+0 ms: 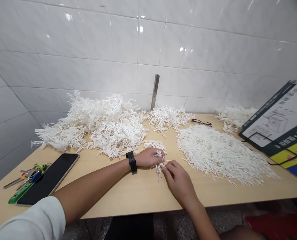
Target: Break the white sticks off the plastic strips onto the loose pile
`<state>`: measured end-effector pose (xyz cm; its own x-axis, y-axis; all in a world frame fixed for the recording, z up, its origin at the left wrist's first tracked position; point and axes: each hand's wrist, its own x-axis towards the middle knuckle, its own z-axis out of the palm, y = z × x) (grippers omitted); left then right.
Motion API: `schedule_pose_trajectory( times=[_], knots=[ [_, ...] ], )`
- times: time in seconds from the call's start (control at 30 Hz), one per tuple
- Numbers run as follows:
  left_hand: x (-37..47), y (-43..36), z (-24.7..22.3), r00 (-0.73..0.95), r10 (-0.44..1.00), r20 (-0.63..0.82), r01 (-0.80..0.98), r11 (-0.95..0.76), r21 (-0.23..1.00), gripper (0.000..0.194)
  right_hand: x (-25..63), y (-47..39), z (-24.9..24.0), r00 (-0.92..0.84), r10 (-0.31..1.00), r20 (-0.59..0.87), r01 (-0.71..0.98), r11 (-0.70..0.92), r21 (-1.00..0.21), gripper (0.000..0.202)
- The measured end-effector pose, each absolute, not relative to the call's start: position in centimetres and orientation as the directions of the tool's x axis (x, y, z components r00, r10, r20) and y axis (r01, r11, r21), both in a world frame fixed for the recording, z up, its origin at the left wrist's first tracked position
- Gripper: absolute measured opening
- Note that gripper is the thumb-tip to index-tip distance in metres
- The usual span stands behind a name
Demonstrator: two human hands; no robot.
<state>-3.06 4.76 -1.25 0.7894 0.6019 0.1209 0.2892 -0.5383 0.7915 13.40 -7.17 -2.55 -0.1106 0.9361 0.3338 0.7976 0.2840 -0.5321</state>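
My left hand (pixel 148 156), with a black watch on its wrist, is closed around a small bunch of thin white strands (pixel 158 170). Their ends stick out above the fist and hang below it. Close against it on the right, my right hand (pixel 177 178) has thumb and forefinger pinched together on a single white strand (pixel 167 161). What that strand is made of I cannot tell. Just behind the hands lies a small white heap (pixel 154 145). To their right spreads a wide, flat pile of short white pieces (pixel 220 153).
A tall tangled white heap (pixel 108 123) covers the table's back left. Eyeglasses (pixel 201 122) lie behind the flat pile. A phone (pixel 49 178) and keys (pixel 30 175) lie at the left. A printed box (pixel 280 123) leans at the right; a metal bar (pixel 154 92) stands by the wall.
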Motion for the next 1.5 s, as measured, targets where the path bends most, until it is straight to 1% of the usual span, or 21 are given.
schedule_pose_trajectory(
  times=[0.1, 0.2, 0.27, 0.3, 0.37, 0.4, 0.43, 0.5, 0.57, 0.6, 0.63, 0.7, 0.73, 0.8, 0.9, 0.97, 1.03, 1.13, 1.27, 1.37, 1.5],
  knots=[
    [-2.9, 4.9, -1.3, 0.792, 0.598, 0.125, 0.301, -0.560, 0.772, 0.033, 12.7, -7.7, -2.6, -0.106, 0.945, 0.310, 0.799, 0.266, -0.538, 0.034],
    [-2.7, 5.1, -1.4, 0.740, 0.656, 0.146, 0.311, -0.527, 0.791, 0.034, 12.1, -9.5, -2.7, -0.159, 0.948, 0.276, 0.751, 0.297, -0.590, 0.035],
    [-2.6, 5.2, -1.4, 0.729, 0.666, 0.155, 0.308, -0.522, 0.795, 0.034, 12.3, -10.7, -2.7, -0.193, 0.948, 0.252, 0.706, 0.313, -0.635, 0.036],
    [-2.6, 5.2, -1.4, 0.742, 0.654, 0.148, 0.306, -0.526, 0.793, 0.035, 12.8, -11.0, -2.7, -0.184, 0.952, 0.246, 0.693, 0.303, -0.654, 0.035],
    [-2.7, 5.1, -1.3, 0.771, 0.624, 0.123, 0.299, -0.526, 0.796, 0.037, 14.6, -10.6, -2.4, -0.090, 0.963, 0.253, 0.706, 0.241, -0.666, 0.033],
    [-2.7, 5.1, -1.2, 0.780, 0.616, 0.111, 0.293, -0.516, 0.805, 0.038, 15.9, -9.9, -2.2, -0.012, 0.963, 0.268, 0.733, 0.191, -0.653, 0.032],
    [-2.7, 5.0, -1.1, 0.783, 0.614, 0.102, 0.289, -0.504, 0.814, 0.038, 17.2, -9.0, -2.0, 0.062, 0.952, 0.298, 0.777, 0.141, -0.613, 0.030],
    [-2.8, 4.8, -0.9, 0.780, 0.619, 0.090, 0.289, -0.484, 0.826, 0.038, 19.5, -7.2, -1.6, 0.152, 0.919, 0.364, 0.860, 0.059, -0.506, 0.027],
    [-2.9, 4.8, -0.9, 0.768, 0.634, 0.085, 0.285, -0.457, 0.842, 0.036, 20.6, -6.1, -1.4, 0.204, 0.891, 0.406, 0.889, 0.004, -0.457, 0.039],
    [-2.9, 4.8, -1.0, 0.764, 0.640, 0.084, 0.274, -0.440, 0.855, 0.036, 20.6, -5.9, -1.5, 0.229, 0.877, 0.421, 0.888, -0.011, -0.460, 0.044],
    [-2.9, 4.8, -1.1, 0.761, 0.643, 0.088, 0.255, -0.422, 0.870, 0.037, 20.2, -6.0, -1.7, 0.258, 0.863, 0.434, 0.875, -0.019, -0.483, 0.044],
    [-2.9, 4.9, -1.3, 0.754, 0.648, 0.107, 0.214, -0.397, 0.892, 0.040, 18.9, -6.5, -2.2, 0.287, 0.856, 0.429, 0.836, -0.006, -0.548, 0.034],
    [-2.9, 5.0, -1.4, 0.740, 0.662, 0.117, 0.210, -0.392, 0.896, 0.041, 18.2, -6.8, -2.5, 0.275, 0.871, 0.407, 0.817, 0.012, -0.576, 0.032],
    [-2.9, 5.1, -1.5, 0.693, 0.712, 0.115, 0.238, -0.375, 0.896, 0.042, 17.2, -7.3, -2.9, 0.208, 0.915, 0.345, 0.792, 0.049, -0.609, 0.036],
    [-2.8, 5.0, -1.4, 0.649, 0.760, 0.039, 0.298, -0.301, 0.906, 0.043, 16.9, -7.4, -3.0, 0.132, 0.952, 0.275, 0.756, 0.083, -0.649, 0.035],
    [-2.7, 4.9, -1.1, 0.666, 0.746, -0.010, 0.305, -0.259, 0.916, 0.044, 17.0, -7.3, -2.6, 0.126, 0.960, 0.249, 0.710, 0.088, -0.699, 0.032],
    [-2.6, 4.6, -1.0, 0.695, 0.718, -0.029, 0.307, -0.260, 0.915, 0.042, 16.6, -7.1, -2.0, 0.149, 0.962, 0.230, 0.638, 0.084, -0.765, 0.032],
    [-2.6, 4.3, -1.0, 0.740, 0.672, -0.008, 0.329, -0.351, 0.877, 0.037, 14.9, -6.5, -1.1, 0.148, 0.968, 0.202, 0.519, 0.098, -0.849, 0.033],
    [-2.7, 4.3, -1.1, 0.775, 0.631, 0.012, 0.331, -0.421, 0.844, 0.032, 13.1, -4.8, -0.8, 0.047, 0.979, 0.196, 0.506, 0.146, -0.850, 0.027],
    [-2.8, 4.3, -1.0, 0.771, 0.636, 0.027, 0.333, -0.438, 0.835, 0.036, 13.5, -4.0, -1.5, 0.080, 0.984, 0.160, 0.473, 0.104, -0.875, 0.035],
    [-2.7, 4.4, -0.8, 0.698, 0.712, 0.070, 0.343, -0.419, 0.841, 0.037, 14.6, -4.1, -2.6, 0.117, 0.986, 0.116, 0.445, 0.052, -0.894, 0.037]
  ],
)
